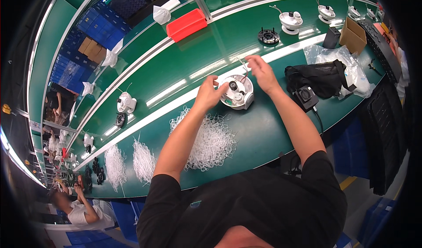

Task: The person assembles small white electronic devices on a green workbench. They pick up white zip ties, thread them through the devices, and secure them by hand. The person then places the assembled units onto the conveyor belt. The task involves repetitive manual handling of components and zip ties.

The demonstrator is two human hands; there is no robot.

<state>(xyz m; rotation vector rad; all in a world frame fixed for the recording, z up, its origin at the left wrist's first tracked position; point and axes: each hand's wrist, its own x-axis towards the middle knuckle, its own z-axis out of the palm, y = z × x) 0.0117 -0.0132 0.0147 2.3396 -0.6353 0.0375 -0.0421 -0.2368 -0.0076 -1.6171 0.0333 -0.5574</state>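
A white round camera-like housing (247,99) sits with its inside facing up at the bench's front middle. Inside it are a black round lens-like part (233,85), a bit of green and white fittings. My left hand (210,92) is at the housing's left rim, thumb reaching over the edge and apart from the forefinger. Thin wires (244,68) rise from the housing's far side. At their upper end, my right hand (263,74) has thumb and forefinger closed together; the exact grip is small in view.
Heaped white cable ties (211,138) lie by my left forearm, with smaller bundles (143,162) further left. A black mesh bag (314,79) and black boxy device (306,97) lie right. Beyond are similar white units (291,21), a black ring part (268,36) and a red tray (187,25).
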